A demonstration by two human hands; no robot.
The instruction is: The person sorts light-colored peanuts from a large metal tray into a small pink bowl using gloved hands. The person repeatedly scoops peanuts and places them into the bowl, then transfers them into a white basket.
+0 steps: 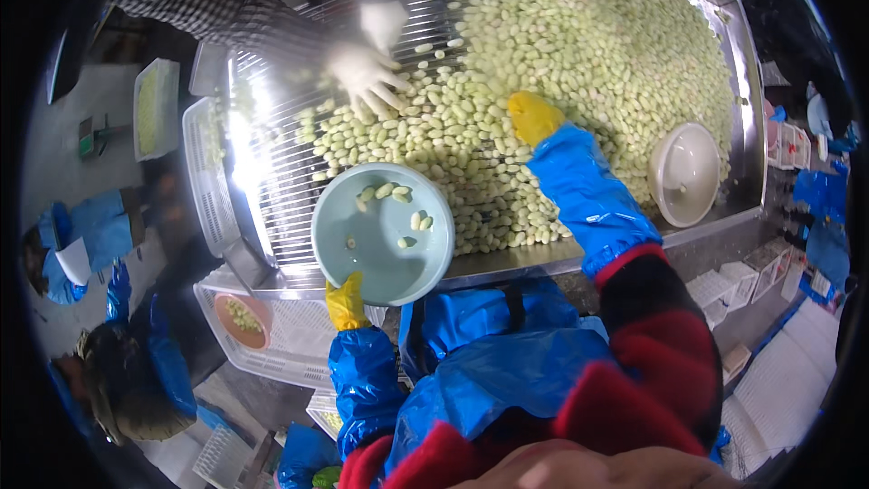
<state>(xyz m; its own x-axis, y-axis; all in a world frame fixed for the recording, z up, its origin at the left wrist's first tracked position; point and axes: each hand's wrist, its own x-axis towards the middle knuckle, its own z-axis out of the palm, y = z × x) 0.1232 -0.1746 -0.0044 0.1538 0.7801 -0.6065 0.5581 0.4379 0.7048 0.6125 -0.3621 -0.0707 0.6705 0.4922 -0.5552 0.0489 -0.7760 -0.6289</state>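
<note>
My left hand [345,303], in a yellow glove, grips the near-left rim of a pale blue bowl [383,265]. Inside it lie several pale green oval fruits [384,190]. The bowl sits at the front of a slatted metal sorting table [292,217], over the near edge. Yellow-gloved too, my right hand [535,119] reaches onto a spread of similar pale green pieces [597,47], which is heaped towards the far right. Its fingertips point down among the pieces, so their closure and anything under them are hidden. Blue plastic sleeves cover both my forearms.
Across the table, a co-worker's white-gloved hands [370,78] work in the pieces, slightly blurred. A cream bowl [684,176] tilts against the heap at right. Below the table's left corner, a white perforated crate [292,346] holds an orange bowl [261,336]. The metal rim [757,115] is raised.
</note>
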